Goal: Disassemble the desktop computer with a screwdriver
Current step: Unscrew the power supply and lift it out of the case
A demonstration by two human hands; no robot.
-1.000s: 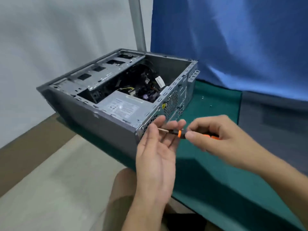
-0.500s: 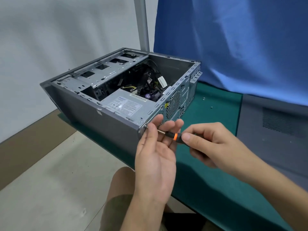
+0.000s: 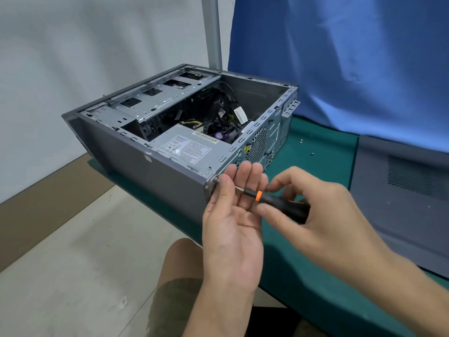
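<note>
An open grey desktop computer case (image 3: 136, 171) lies on its side on the green mat (image 3: 315, 152), with its power supply (image 3: 187, 148), drive cage and cables exposed. My right hand (image 3: 323, 210) grips a black-and-orange screwdriver (image 3: 277, 201). Its shaft points left toward a screw (image 3: 217, 179) at the case's near rear corner; the tip is hidden behind my left thumb. My left hand (image 3: 233, 215) is held palm up with straight fingers under the shaft, thumb beside the screw.
Two loose screws (image 3: 301, 141) lie on the mat right of the case. A grey side panel (image 3: 408, 190) lies at the right edge. A blue curtain (image 3: 352, 57) hangs behind. My knee (image 3: 182, 263) and the floor are below the table edge.
The screwdriver has moved left, bringing its shaft to the corner screw. My left hand has stayed cupped under it. The camera view has shifted slightly.
</note>
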